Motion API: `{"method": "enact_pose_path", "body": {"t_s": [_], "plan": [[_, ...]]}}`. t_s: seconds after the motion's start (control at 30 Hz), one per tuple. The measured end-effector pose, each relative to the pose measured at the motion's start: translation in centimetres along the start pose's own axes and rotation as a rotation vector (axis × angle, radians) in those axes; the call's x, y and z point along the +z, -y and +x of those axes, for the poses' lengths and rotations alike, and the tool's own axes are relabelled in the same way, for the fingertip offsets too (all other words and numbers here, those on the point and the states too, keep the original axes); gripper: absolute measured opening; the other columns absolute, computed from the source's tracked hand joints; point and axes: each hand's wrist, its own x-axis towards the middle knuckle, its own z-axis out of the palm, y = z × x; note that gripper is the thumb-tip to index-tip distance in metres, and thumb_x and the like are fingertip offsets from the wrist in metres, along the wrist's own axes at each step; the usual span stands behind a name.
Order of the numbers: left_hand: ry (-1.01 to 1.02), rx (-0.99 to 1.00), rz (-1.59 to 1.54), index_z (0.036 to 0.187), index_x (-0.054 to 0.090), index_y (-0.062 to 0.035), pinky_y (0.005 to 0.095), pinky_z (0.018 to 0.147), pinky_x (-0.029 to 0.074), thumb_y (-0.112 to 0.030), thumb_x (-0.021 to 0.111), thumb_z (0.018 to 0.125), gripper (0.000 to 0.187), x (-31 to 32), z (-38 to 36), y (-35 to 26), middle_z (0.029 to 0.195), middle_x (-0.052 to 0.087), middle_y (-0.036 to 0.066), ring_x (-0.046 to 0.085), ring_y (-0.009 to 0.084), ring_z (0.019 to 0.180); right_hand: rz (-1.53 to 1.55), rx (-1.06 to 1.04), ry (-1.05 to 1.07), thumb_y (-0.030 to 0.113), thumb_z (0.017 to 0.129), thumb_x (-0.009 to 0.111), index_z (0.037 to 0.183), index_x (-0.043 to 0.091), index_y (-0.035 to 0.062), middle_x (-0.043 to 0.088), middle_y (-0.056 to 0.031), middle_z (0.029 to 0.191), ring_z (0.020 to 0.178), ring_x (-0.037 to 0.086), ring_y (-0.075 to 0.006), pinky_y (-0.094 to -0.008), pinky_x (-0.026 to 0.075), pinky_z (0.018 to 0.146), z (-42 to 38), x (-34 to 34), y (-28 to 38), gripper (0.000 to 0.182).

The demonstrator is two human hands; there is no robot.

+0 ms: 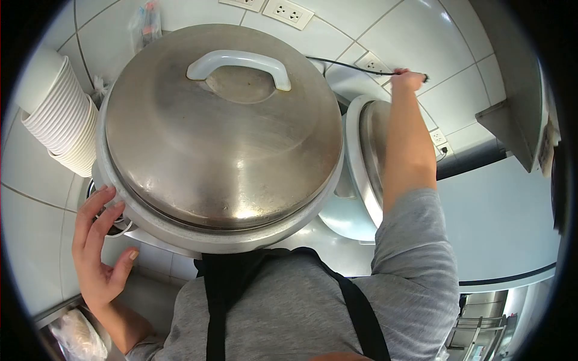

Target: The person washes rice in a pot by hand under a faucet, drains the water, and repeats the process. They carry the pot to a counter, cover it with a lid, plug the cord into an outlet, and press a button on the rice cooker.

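Pot (220, 180), lid (223, 126) on, fills the view; it sits just right of the left hand (99, 253), hard against the chest. Left fingers (96, 210) spread open, tips touching the pot's lower rim. Right hand (408, 79) far off, arm stretched, fingers pinched shut on a black cord (355, 67) by the wall socket (376, 64).

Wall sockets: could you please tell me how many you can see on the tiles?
4: two side by side at the top, one by the right hand, one lower right. The cookers may hide others.
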Motion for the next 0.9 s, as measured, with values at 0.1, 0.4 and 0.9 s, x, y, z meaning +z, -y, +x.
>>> {"method": "enact_pose_path", "body": {"t_s": [0.1, 0.4, 0.9], "plan": [[-0.018, -0.023, -0.011, 0.116, 0.057, 0.0028, 0.0447, 0.097, 0.04, -0.03, 0.064, 0.075, 0.053, 0.0, -0.1, 0.3, 0.127, 0.049, 0.022, 0.047, 0.0371, 0.12, 0.325, 0.074, 0.566, 0.035, 0.095, 0.036, 0.093, 0.046, 0.0054, 0.051, -0.0114, 0.078, 0.068, 0.051, -0.0291, -0.0463, 0.048, 0.064, 4.8, 1.5, 6.0, 0.031], [-0.047, 0.096, 0.031, 0.113, 0.058, 0.0016, 0.0457, 0.097, 0.039, -0.025, 0.064, 0.073, 0.048, 0.1, 2.2, -1.3, 0.121, 0.054, 0.021, 0.05, 0.0381, 0.116, -0.284, -0.771, 1.533, 0.007, 0.091, 0.05, 0.108, 0.056, 0.0077, 0.064, -0.0108, 0.091, 0.076, 0.058, -0.0213, -0.0343, 0.047, 0.072, -15.9, 12.5, 17.4, 0.018], [-0.03, 0.099, 0.034, 0.114, 0.057, 0.0034, 0.045, 0.097, 0.039, -0.019, 0.063, 0.07, 0.049, -1.1, 0.2, -1.6, 0.118, 0.055, 0.022, 0.051, 0.0382, 0.114, -0.771, -0.195, 1.079, 0.022, 0.095, 0.05, 0.115, 0.054, 0.0114, 0.038, 0.0021, 0.056, 0.044, 0.037, -0.0114, -0.0291, 0.036, 0.041, -21.1, 11.6, 3.7, 0.023]]}}
